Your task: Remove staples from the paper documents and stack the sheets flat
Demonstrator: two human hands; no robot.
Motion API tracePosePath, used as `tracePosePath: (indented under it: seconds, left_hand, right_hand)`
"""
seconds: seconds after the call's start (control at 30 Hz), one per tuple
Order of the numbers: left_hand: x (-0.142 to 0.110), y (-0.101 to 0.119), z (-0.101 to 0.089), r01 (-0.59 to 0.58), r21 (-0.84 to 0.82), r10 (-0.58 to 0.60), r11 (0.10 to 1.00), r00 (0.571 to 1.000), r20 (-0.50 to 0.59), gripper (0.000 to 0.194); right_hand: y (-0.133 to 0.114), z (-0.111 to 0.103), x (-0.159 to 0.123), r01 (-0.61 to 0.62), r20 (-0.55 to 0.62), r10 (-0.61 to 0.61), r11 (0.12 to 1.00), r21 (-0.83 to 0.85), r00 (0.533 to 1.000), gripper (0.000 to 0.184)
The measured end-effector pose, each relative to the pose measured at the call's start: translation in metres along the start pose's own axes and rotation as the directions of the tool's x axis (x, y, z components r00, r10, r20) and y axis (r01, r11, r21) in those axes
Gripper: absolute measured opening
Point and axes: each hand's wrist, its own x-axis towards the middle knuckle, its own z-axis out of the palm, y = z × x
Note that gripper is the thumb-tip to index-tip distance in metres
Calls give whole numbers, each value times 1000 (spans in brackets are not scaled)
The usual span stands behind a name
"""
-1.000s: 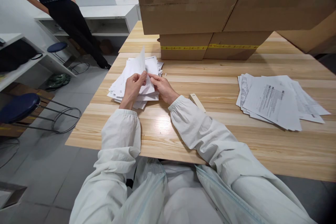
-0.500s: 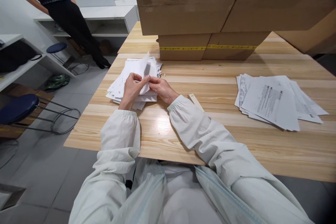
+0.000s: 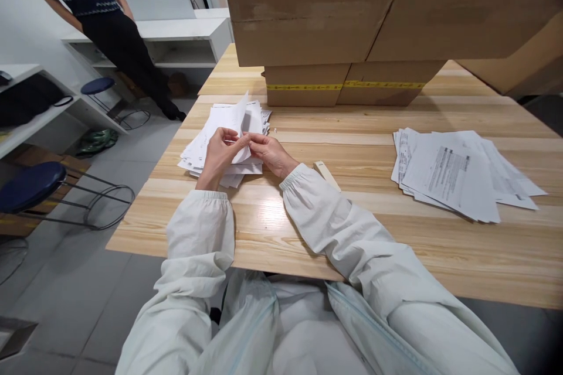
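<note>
A loose stack of white paper sheets (image 3: 196, 143) lies on the left part of the wooden table (image 3: 272, 234). Over its near side, my left hand (image 3: 220, 155) pinches the edge of a raised sheet of paper (image 3: 240, 114) that curls up from the stack. My right hand (image 3: 273, 154) meets it from the right, its fingertips closed on the same sheet. Both sets of fingertips nearly touch, and the exact grip between them is partly hidden. Beside my right sleeve lies a narrow cream-coloured strip-like object (image 3: 326, 174).
A second pile of printed papers (image 3: 453, 173) lies at the right. Large cardboard boxes (image 3: 316, 12) stand stacked at the table's back. Left of the table are blue stools (image 3: 33, 186), white shelves (image 3: 189, 29) and a standing person (image 3: 114, 29).
The view has shifted slightly, so everything sits a little lower in the picture. Both hands keep nearly the same pose at the raised sheet.
</note>
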Motion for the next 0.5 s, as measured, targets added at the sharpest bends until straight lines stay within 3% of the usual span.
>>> tracePosePath:
  seconds: [0.4,0.5]
  left_hand:
    - [-1,-4,-9,7,-108,3,994,996,88,44]
    - [-7,-2,-8,-33,-60,37,998,997,70,46]
  right_hand:
    - [2,2,-2,-23,-26,25,996,84,999,15]
    - [3,2,-2,-24,-27,25,998,56,999,17]
